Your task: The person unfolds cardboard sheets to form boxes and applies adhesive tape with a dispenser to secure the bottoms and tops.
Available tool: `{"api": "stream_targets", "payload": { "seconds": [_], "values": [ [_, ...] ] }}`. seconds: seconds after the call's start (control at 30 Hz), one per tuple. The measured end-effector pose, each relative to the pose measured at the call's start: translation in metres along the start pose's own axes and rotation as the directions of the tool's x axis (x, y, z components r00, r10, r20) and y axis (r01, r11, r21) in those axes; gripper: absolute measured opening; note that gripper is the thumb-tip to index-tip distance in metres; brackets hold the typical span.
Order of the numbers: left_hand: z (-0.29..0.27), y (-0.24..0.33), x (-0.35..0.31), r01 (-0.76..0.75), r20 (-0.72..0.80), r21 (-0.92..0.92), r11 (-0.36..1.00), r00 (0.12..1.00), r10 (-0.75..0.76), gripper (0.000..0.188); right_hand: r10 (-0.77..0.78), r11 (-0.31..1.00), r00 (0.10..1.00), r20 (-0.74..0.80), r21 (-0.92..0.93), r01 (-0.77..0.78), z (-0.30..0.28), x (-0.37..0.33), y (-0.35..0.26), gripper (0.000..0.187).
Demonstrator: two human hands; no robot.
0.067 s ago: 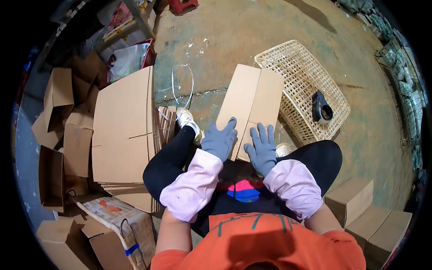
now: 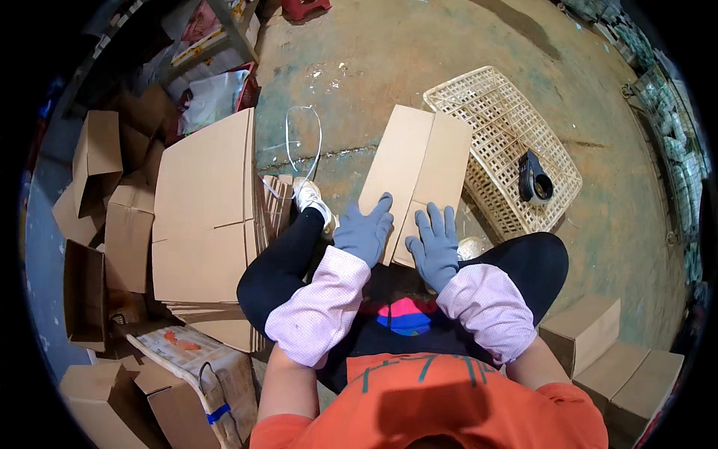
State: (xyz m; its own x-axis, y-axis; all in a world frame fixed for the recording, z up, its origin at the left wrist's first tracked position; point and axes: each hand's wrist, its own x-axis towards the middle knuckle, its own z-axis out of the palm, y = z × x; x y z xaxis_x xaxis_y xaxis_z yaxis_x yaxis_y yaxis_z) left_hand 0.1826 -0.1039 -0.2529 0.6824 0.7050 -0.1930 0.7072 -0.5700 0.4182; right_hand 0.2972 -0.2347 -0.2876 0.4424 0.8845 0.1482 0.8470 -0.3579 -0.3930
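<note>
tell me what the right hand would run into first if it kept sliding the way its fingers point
The right hand lies flat on the flattened cardboard box, fingers pointing up along it. It would likely just cross that panel toward the bare concrete floor.

— What's on the right?
— A pale plastic crate (image 2: 508, 142) with a black tape dispenser (image 2: 534, 179) on it.
— And left?
— Stacked flat cardboard sheets (image 2: 202, 209) — folded boxes (image 2: 93, 161) beyond.
</note>
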Motion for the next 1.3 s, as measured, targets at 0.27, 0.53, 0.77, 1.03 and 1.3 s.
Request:
{"api": "stream_targets", "payload": {
  "seconds": [0.27, 0.53, 0.77, 1.03, 1.3],
  "values": [
    [0.001, 0.008, 0.011, 0.12, -0.077, 0.013, 0.993, 0.99, -0.119, 0.042, 0.012, 1.0, 1.0, 0.009, -0.01, -0.012, 0.011, -0.001, -0.004, 0.054],
    [0.002, 0.01, 0.015, 0.056, -0.048, 0.104, 0.993, 0.998, -0.051, 0.061, -0.02, 0.998, 1.0, 0.003, -0.063, 0.02, 0.012, 0.002, 0.0, 0.054],
    [-0.013, 0.012, 0.014, 0.086, 0.058, 0.03, 0.996, 0.994, -0.087, 0.067, 0.211, 0.875, 0.974, 0.086, 0.427, -0.227, -0.031, 0.048, 0.027, 0.071],
    [-0.021, 0.007, 0.021, 0.035, 0.102, 0.006, 0.999, 0.994, -0.036, 0.067, 0.359, 0.122, 0.621, 0.697, 0.625, -0.771, 0.017, 0.023, 0.055, 0.047],
    [-0.042, -0.013, 0.057, -0.216, 0.23, 0.014, 0.976, 0.951, 0.207, 0.063, 0.298, -0.253, 0.543, 0.785, 0.614, -0.748, -0.01, 0.002, -0.022, 0.038]
  ]
}}
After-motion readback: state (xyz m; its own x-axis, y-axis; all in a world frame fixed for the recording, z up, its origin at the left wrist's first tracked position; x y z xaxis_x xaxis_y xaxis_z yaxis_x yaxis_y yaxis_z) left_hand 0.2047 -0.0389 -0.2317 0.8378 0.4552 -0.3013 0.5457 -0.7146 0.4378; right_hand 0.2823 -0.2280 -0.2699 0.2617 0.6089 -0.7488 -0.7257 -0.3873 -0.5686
